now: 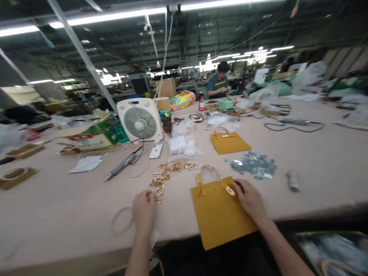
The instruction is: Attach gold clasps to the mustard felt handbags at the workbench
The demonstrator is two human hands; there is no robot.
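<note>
A mustard-yellow handbag lies flat at the table's near edge, its handle pointing away from me. My right hand rests on its upper right corner, fingers closed by a pale metal fitting on the bag. My left hand is curled at a heap of small gold metal parts, fingertips pinching among the nearest pieces; what they hold is too small to make out. A second yellow bag lies farther back.
A pile of silver parts, a thread spool, clear bags of fittings, a phone, a pen-shaped power tool, a white fan and a clear ring lie around. Another person sits at the far end.
</note>
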